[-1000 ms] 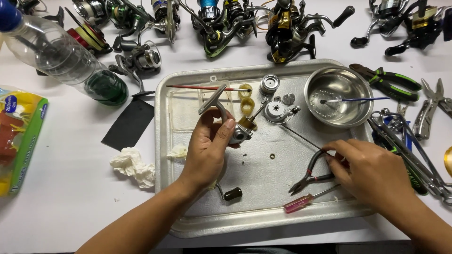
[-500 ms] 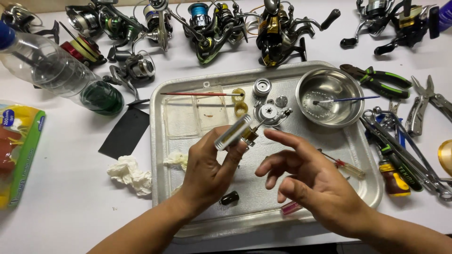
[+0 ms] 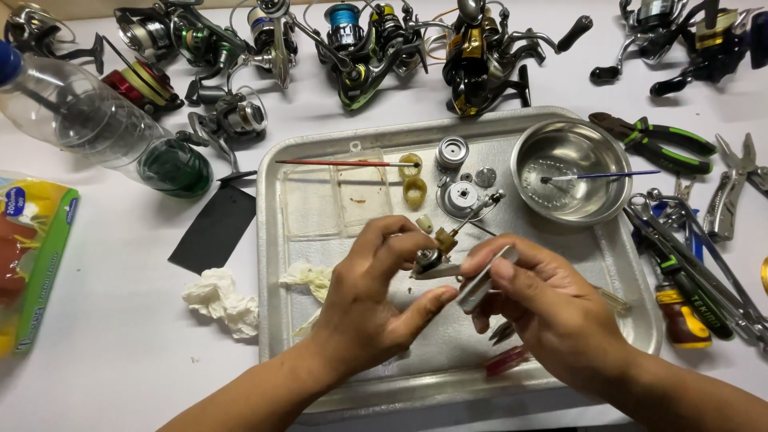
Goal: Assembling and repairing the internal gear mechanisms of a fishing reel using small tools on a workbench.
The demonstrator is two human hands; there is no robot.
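Head view gives us a yellow and green packet (image 3: 32, 264) at the left edge, cut off by the frame, beside a clear bottle (image 3: 88, 128) lying on its side. Reels (image 3: 360, 40) along the top are partly cropped. Over the tray (image 3: 276, 264) our left hand (image 3: 376, 296) pinches a small reel part (image 3: 432, 260) between thumb and curled fingers. Our right hand (image 3: 544, 308) grips a silver flat piece (image 3: 484, 280) touching it; we cannot make out its far end.
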